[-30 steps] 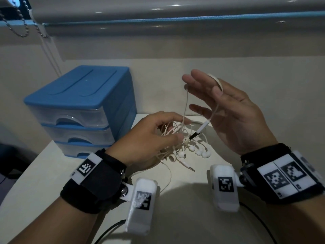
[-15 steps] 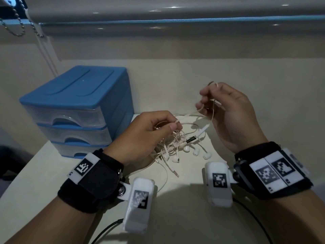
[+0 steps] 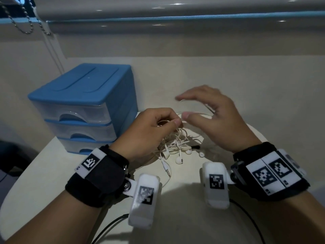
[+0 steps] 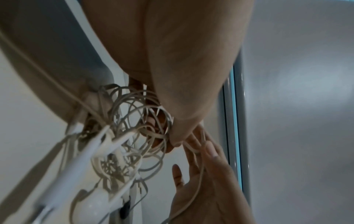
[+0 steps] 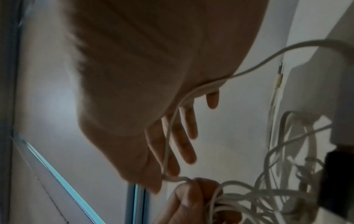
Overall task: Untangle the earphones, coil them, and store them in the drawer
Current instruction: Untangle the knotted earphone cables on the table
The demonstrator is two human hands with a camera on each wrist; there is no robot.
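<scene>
One strand now draped over my right hand [image 3: 212,118], fingers spread again, hand dropped from raised to level with left hand [image 3: 149,131], which pinches earphones [image 3: 177,145] bundle; untangling barely begun.

The earphones [image 3: 177,147] have thin, smooth white rubbery cable, glossy white plastic buds and a shiny metal plug. At ten o'clock from them, the drawer unit [image 3: 84,106] is matt blue plastic with frosted, see-through plastic drawer fronts. The table [image 3: 44,173] looks smooth and matt. At eleven o'clock hangs a shiny metal bead chain [image 3: 26,23].
</scene>
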